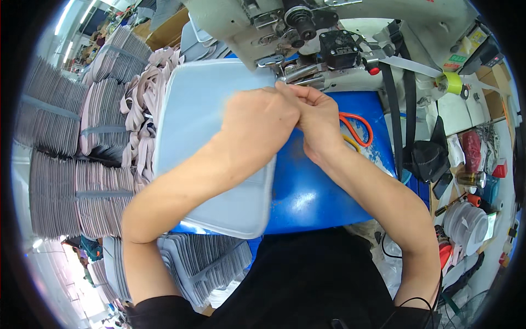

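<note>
A pale grey-blue fabric panel [200,104] with rounded corners and a light bound edge lies on the blue work surface [323,203]. Across its upper right part reaches my left hand [262,114], fingers curled in and a little blurred. My right hand [319,115] meets it there, thumb and fingers pinched together. Whatever sits between the fingertips is hidden or too small to make out. Both hands are just in front of the metal guide [304,72] of a sewing machine [235,27]. Beside my right wrist is an orange-red looped handle [366,130], apparently of scissors.
Bundled stacks of grey panels [104,123] stand at the left, and another bundle [205,263] is below the table edge. Pinkish strips [143,98] hang beside them. At the right are black straps [392,109], a yellow spool [450,83], a glass jar [468,179] and a screwdriver [450,204].
</note>
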Action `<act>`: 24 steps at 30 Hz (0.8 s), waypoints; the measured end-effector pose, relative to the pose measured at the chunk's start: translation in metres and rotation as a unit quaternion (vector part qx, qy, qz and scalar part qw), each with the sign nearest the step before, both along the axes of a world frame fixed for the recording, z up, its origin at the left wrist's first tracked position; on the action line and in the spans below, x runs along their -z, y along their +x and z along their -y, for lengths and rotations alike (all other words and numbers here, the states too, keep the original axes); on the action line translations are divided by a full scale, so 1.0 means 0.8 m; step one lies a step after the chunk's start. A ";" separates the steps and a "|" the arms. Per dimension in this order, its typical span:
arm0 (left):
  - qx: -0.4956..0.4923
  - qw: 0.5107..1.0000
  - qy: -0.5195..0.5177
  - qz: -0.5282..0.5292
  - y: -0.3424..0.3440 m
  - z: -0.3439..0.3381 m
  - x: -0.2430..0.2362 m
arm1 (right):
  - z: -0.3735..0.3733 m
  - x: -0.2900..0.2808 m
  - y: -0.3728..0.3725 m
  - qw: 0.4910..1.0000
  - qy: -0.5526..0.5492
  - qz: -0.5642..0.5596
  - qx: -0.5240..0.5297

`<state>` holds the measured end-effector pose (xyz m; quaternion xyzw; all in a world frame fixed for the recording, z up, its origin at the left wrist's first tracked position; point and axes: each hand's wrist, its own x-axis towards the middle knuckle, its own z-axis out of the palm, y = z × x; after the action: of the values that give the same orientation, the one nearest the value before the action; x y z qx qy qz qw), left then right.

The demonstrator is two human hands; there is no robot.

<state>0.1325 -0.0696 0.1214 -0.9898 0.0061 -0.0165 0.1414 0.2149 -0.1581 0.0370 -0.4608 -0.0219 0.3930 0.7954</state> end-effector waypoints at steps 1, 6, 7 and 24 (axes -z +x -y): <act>-0.021 0.999 -0.034 0.017 0.002 0.004 0.006 | 0.001 0.003 -0.001 1.000 0.012 0.001 0.003; -0.126 0.972 -0.155 0.123 0.016 0.021 0.038 | 0.014 0.027 0.006 0.999 0.041 0.034 -0.012; -0.141 0.964 -0.173 0.143 0.015 0.022 0.044 | 0.018 0.030 0.006 0.998 0.046 0.048 -0.015; -0.292 0.548 -0.690 0.372 -0.223 -0.016 0.139 | 0.065 0.029 -0.023 0.986 0.103 0.098 -0.090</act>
<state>-0.0456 -0.0568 0.0102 -0.6354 -0.3498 -0.3400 -0.5986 0.1967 -0.2098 0.0139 -0.4092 -0.1814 0.4120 0.7937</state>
